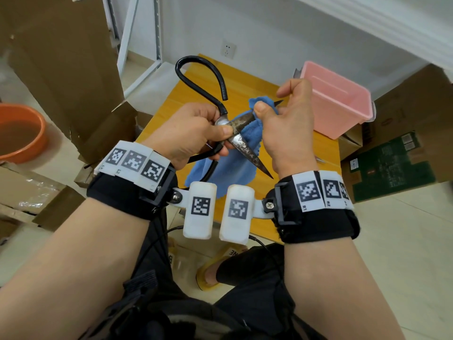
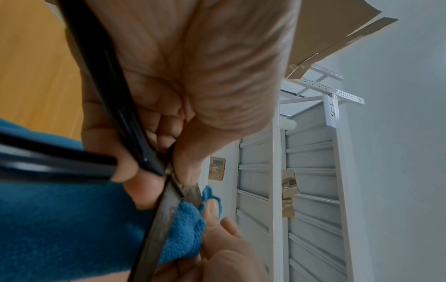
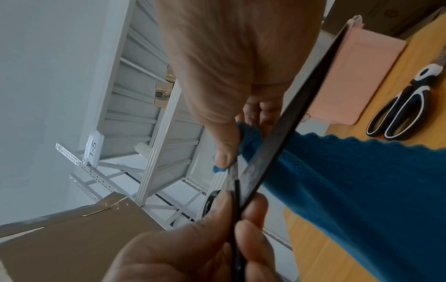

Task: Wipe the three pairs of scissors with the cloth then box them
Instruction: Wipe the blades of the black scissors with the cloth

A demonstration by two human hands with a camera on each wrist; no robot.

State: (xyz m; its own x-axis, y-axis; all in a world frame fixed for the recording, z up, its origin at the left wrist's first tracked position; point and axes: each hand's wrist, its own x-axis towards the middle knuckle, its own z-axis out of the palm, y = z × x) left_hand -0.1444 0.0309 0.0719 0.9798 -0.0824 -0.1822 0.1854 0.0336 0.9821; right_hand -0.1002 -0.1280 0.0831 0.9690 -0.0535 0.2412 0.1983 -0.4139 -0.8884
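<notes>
Large old scissors (image 1: 241, 141) with rusty blades and black looped handles are held spread above the yellow table (image 1: 196, 77). My left hand (image 1: 196, 133) grips them at the pivot and the lower handle. My right hand (image 1: 284, 119) pinches a blue cloth (image 1: 235, 168) around the upper blade near its tip. The rest of the cloth hangs down under both hands. In the left wrist view the cloth (image 2: 72, 219) lies folded against the blade (image 2: 166, 209). A second pair of scissors (image 3: 405, 108), black and white, lies on the table beside the pink box (image 3: 362, 76).
The pink plastic box (image 1: 338, 99) stands open at the table's far right corner. Cardboard boxes (image 1: 404, 133) crowd the right side, and a tall carton (image 1: 61, 69) stands left. An orange basin (image 1: 19, 133) sits on the floor at far left. A white metal shelf (image 2: 309, 171) stands behind.
</notes>
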